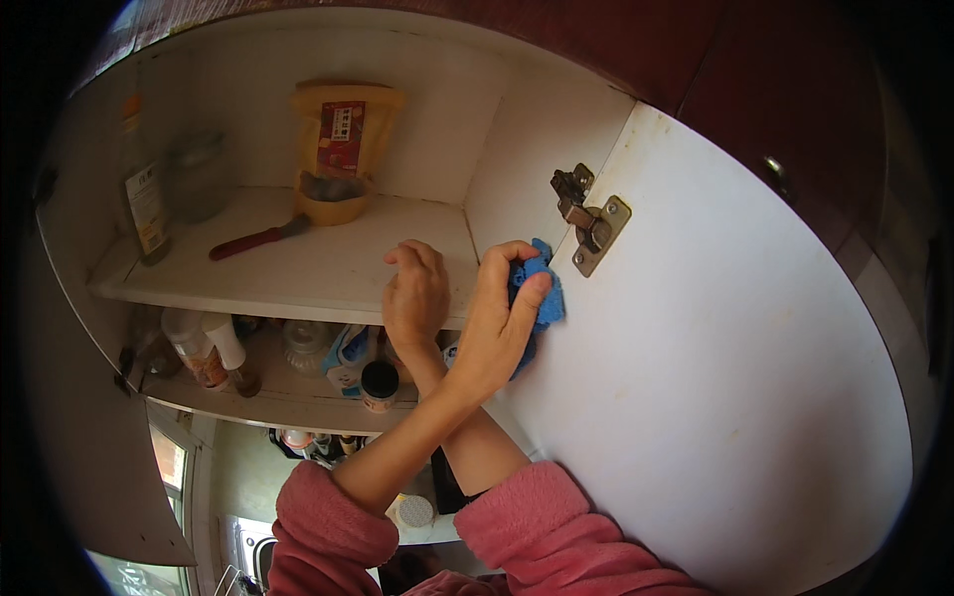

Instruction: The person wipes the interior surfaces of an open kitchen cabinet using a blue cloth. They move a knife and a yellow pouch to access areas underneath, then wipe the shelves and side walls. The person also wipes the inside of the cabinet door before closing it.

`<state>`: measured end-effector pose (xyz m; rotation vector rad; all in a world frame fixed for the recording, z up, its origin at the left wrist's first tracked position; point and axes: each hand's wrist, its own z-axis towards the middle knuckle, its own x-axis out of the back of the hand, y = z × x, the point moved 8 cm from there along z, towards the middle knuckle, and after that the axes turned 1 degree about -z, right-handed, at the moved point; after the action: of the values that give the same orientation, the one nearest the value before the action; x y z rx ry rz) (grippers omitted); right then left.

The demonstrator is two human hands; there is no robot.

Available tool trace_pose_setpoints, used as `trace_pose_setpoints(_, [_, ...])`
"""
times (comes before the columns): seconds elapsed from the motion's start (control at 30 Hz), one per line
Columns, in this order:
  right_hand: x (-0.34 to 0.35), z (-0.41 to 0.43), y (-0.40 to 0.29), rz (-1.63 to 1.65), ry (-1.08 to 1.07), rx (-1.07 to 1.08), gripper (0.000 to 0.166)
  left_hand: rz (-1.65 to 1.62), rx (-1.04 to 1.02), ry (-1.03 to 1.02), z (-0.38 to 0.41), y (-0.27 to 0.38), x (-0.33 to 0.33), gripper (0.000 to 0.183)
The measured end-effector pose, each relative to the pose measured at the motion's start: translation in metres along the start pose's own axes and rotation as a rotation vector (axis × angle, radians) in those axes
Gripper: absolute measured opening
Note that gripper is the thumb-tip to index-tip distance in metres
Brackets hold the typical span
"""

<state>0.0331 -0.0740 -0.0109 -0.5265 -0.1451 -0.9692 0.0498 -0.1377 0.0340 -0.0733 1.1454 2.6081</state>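
My forearms cross in front of a white wall cabinet. My left hand (498, 313) reaches over to the right and grips a blue cloth (550, 294) against the inner side of the open cabinet door (708, 335), near its hinge edge. The cloth lies just below a metal hinge (596, 227). Behind the left forearm, my right hand (417, 298) is raised before the front of the upper shelf (335, 261), its fingers bent. Its palm is turned away, so whether it holds anything is hidden.
On the upper shelf are a glass bottle (145, 201), a glass jar (197, 175), a yellow pouch (346, 141) and a red-handled tool (253, 240). Below stand a black-lidded jar (378, 386), a white-capped bottle (223, 343) and other containers. Another door (97, 417) hangs open at left.
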Motion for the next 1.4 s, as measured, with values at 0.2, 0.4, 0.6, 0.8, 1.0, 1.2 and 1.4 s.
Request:
trace_pose_setpoints(0.2, [0.002,0.001,-0.001,0.023,-0.004,0.028,0.023,-0.121,0.090,-0.004,-0.009,-0.019,0.005,0.024])
trace_pose_setpoints(0.4, [0.009,0.003,-0.006,0.064,-0.029,0.079,0.024,-0.160,0.025,0.078,-0.008,-0.022,0.015,0.013])
trace_pose_setpoints(0.6, [0.013,0.003,-0.011,0.122,0.003,0.118,0.025,-0.088,0.105,0.130,-0.010,-0.015,0.023,0.019])
trace_pose_setpoints(0.8, [0.010,0.002,-0.006,0.095,-0.013,0.092,0.026,0.083,0.032,0.190,-0.009,0.003,0.018,0.025])
trace_pose_setpoints(1.0, [0.015,0.003,-0.011,0.079,-0.055,0.082,0.026,0.202,0.124,0.170,-0.003,0.006,0.020,0.031])
trace_pose_setpoints(1.2, [0.014,0.002,-0.010,0.071,-0.067,0.071,0.025,0.223,0.089,0.182,-0.002,0.007,0.020,0.029])
trace_pose_setpoints(1.4, [0.013,0.002,-0.008,0.090,-0.076,0.037,0.024,0.193,0.135,0.175,0.001,0.002,0.018,0.025])
